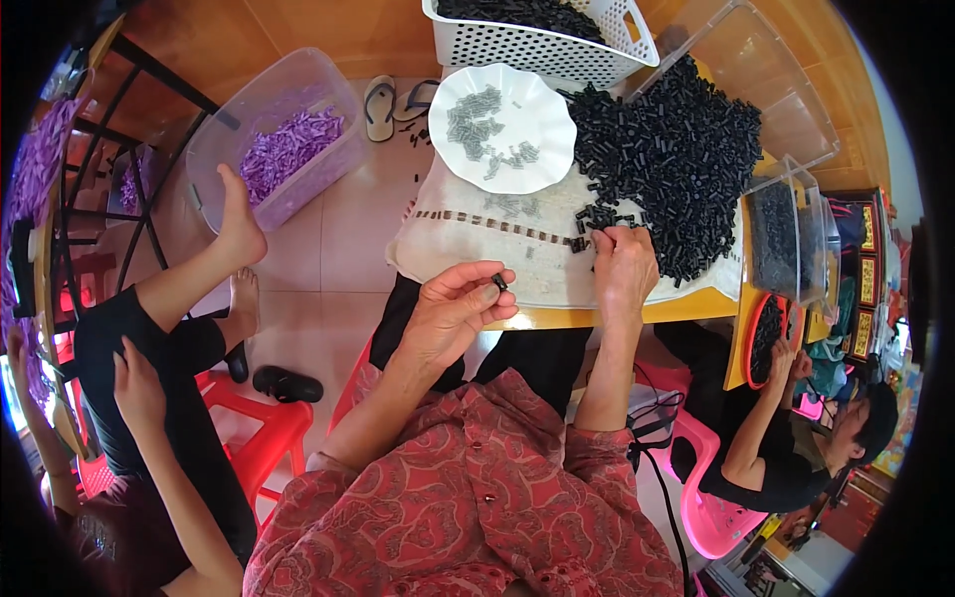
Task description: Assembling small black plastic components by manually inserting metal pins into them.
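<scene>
My left hand (460,310) is raised just off the table's front edge, its thumb and fingers pinching a small black tube-shaped piece (499,284). At the front of a big heap of black pieces (667,159), my right hand (625,267) has its fingertips closed down by a few loose ones. Whether a piece sits between them is hidden. Left of those fingertips, a striped strip (497,225) runs across the white cloth (448,254). Beyond it stands a white scalloped plate (552,129) holding small clear pieces.
A white perforated basket (537,48) of black pieces stands at the back. Clear plastic boxes (786,239) line the right side. A tub of purple pieces (209,149) is on the floor left. One person sits left by a red stool (269,428); another works right at a red tray (753,343).
</scene>
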A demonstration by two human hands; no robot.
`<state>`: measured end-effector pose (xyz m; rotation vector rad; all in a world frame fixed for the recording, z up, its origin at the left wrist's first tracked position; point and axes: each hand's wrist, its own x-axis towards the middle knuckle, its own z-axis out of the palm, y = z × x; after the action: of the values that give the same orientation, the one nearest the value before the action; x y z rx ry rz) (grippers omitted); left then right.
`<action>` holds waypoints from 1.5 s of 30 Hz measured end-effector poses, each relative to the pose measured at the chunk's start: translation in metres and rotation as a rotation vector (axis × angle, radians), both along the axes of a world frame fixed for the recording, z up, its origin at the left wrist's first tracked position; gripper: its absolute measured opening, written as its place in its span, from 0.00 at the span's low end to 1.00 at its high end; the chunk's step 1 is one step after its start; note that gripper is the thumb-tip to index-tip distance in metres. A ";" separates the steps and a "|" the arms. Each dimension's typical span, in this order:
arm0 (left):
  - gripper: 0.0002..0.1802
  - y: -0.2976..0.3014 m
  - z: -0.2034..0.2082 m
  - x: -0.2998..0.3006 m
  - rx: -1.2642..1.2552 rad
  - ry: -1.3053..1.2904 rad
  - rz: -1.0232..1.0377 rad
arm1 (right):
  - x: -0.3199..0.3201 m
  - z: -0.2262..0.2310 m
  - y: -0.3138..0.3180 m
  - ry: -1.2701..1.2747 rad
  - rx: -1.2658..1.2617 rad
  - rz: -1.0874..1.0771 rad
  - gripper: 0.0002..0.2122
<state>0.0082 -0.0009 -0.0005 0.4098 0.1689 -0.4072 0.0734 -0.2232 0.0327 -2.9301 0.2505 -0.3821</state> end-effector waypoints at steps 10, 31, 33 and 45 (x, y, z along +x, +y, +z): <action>0.15 0.002 0.000 0.001 -0.018 -0.020 -0.015 | -0.011 -0.002 0.005 -0.087 0.360 0.135 0.05; 0.13 0.000 0.000 0.000 -0.064 0.053 -0.003 | -0.057 0.006 0.055 0.133 1.534 0.206 0.08; 0.13 0.001 0.001 0.000 -0.062 0.059 -0.002 | -0.060 0.003 0.054 0.147 1.555 0.199 0.08; 0.13 0.002 0.002 0.000 -0.182 0.159 0.015 | -0.067 0.005 0.061 0.183 1.639 0.214 0.09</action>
<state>0.0080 0.0009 0.0017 0.1968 0.2871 -0.4362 0.0067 -0.1625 0.0381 -1.3337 0.1374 0.1368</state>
